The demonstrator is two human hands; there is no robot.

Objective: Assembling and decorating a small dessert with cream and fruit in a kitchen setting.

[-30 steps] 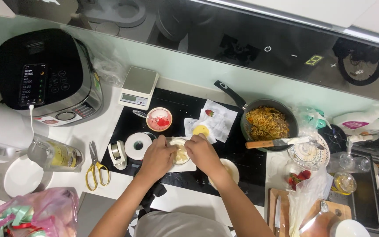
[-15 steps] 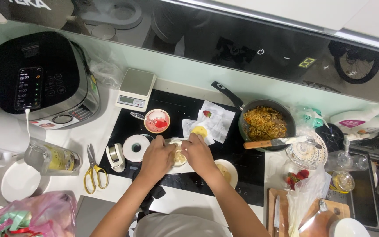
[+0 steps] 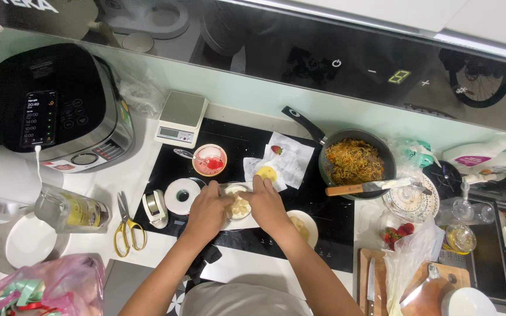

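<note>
My left hand [image 3: 207,209] and my right hand [image 3: 266,205] meet over a small white plate [image 3: 252,222] on the black cooktop [image 3: 238,143]. Between the fingertips of both hands lies a pale round piece of food [image 3: 239,205], and both hands pinch it. A small bowl with red sauce [image 3: 209,160] stands just beyond my left hand. White paper [image 3: 291,161] with a yellow piece [image 3: 266,174] and a strawberry [image 3: 277,150] lies beyond my right hand. A pale bowl [image 3: 303,227] sits by my right wrist.
A black pan of noodles [image 3: 355,161] with a wooden-handled knife [image 3: 361,187] across it stands right. Kitchen scale [image 3: 181,118], multicooker [image 3: 54,108], tape roll [image 3: 181,196], tape dispenser [image 3: 156,207], yellow scissors [image 3: 127,224] and a glass jug [image 3: 71,210] are left. Strawberries [image 3: 397,233] and cutting boards [image 3: 420,281] sit lower right.
Both hands stay over the plate and keep working the pale food; the fingers have shifted slightly closer together. Nothing else has moved.
</note>
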